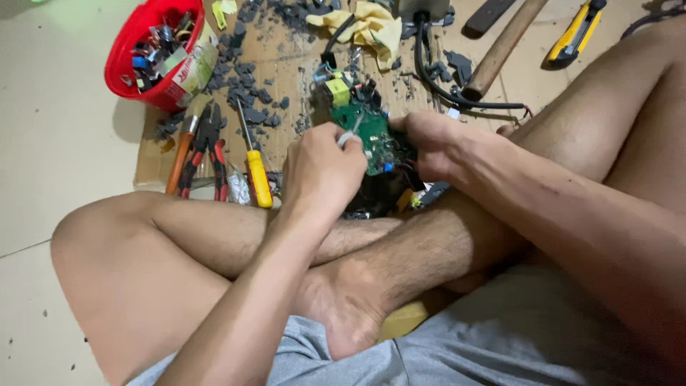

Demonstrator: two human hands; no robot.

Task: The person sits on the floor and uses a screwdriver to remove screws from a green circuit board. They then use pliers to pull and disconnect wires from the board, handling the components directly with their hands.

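A green circuit board with a yellow-taped part and small components sits above my crossed legs, partly in a black casing. My left hand is closed around a thin silvery tool whose tip rests on the board. My right hand grips the board's right side and the black casing under it. The lower part of the board and casing is hidden behind my hands.
A sheet of cardboard lies on the tiled floor, strewn with dark grey debris. On it lie red-handled pliers, a yellow-handled screwdriver and an orange-handled tool. A red bowl of parts stands at upper left. Farther back are a yellow cloth, a wooden handle, a black cable and a yellow utility knife.
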